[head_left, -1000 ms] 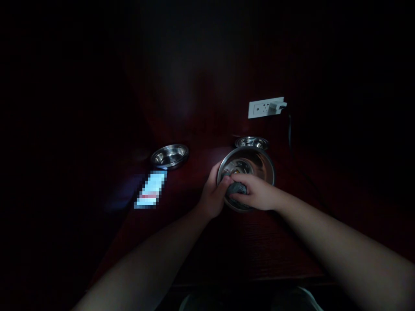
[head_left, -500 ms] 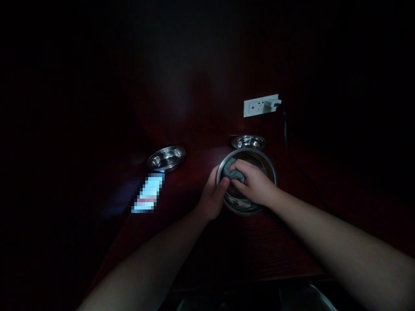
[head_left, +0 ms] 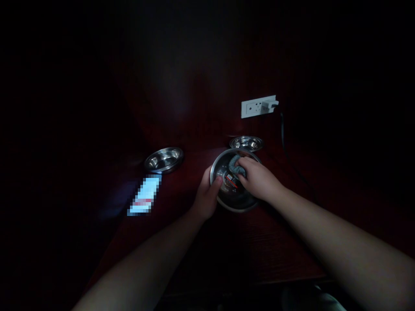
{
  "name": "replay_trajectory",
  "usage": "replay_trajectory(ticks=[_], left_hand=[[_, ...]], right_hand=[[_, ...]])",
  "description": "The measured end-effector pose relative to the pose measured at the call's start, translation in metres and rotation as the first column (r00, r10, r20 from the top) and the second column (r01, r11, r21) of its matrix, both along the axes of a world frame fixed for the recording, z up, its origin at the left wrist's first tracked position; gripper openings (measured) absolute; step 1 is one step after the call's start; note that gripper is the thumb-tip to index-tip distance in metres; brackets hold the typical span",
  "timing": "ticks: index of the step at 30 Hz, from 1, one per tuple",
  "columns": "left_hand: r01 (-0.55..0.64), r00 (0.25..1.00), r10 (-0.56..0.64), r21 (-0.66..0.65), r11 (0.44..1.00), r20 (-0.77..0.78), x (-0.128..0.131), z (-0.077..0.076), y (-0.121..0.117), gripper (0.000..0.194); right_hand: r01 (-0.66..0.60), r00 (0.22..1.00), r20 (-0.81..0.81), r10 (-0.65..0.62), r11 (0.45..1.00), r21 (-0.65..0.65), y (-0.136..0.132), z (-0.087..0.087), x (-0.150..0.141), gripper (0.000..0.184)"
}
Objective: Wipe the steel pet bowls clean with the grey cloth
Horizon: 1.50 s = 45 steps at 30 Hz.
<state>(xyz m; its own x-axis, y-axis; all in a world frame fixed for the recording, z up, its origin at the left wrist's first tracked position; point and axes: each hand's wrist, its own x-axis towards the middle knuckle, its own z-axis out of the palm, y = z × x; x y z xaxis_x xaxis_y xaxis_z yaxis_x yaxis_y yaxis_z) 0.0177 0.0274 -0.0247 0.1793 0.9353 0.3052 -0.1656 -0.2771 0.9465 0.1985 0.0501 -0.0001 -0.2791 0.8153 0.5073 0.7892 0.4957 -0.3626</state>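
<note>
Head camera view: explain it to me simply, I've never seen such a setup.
There is no machine here, only a person's two bare hands. The camera sits on the person's head, looking forward and down, so the forearms reach in from the bottom.

The left hand grips the rim of a metal bowl, thumb on the inside. The right hand holds a grey cloth inside it.

On the dark reddish table are a metal dish at left, a blurred-out bright rectangle in front of it, and another dish behind the bowl. A white socket plate is on the wall, with a plug in it. The rest is too dark to tell.
</note>
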Motion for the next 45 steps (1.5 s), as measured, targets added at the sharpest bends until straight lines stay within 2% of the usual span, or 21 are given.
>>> replay_trajectory(ticks=[6,12,19,27,34,41,45], left_hand=[[-0.019,1.0,0.02,-0.019,1.0,0.021,-0.001,-0.002,0.002,0.053],[-0.04,0.999,0.04,-0.019,0.999,0.021,-0.001,0.0,0.002,0.052],[-0.073,0.997,0.073,-0.043,0.996,0.001,0.0,-0.002,0.004,0.05],[-0.085,0.996,0.085,-0.024,0.996,-0.031,0.002,0.002,0.002,0.047],[-0.078,0.996,0.077,-0.003,0.997,-0.032,0.002,0.0,0.003,0.048],[-0.106,0.994,0.106,-0.001,0.994,-0.025,0.003,-0.002,0.006,0.046],[-0.138,0.989,0.136,-0.034,0.99,-0.057,0.002,-0.001,0.006,0.043]], right_hand=[[-0.051,0.995,0.082,0.06,0.992,-0.113,-0.001,0.0,0.001,0.014],[-0.189,0.977,0.07,0.202,0.969,-0.159,-0.006,-0.002,0.001,0.009],[-0.387,0.911,0.056,0.41,0.893,-0.231,-0.016,0.001,-0.002,0.009],[-0.441,0.887,0.034,0.461,0.866,-0.236,-0.017,0.004,-0.004,0.009],[-0.488,0.868,-0.011,0.497,0.848,-0.207,-0.017,0.001,-0.004,0.014],[-0.548,0.836,-0.105,0.538,0.827,-0.128,-0.019,0.0,-0.008,0.029],[-0.562,0.82,-0.158,0.55,0.827,-0.037,-0.018,-0.004,-0.01,0.049]])
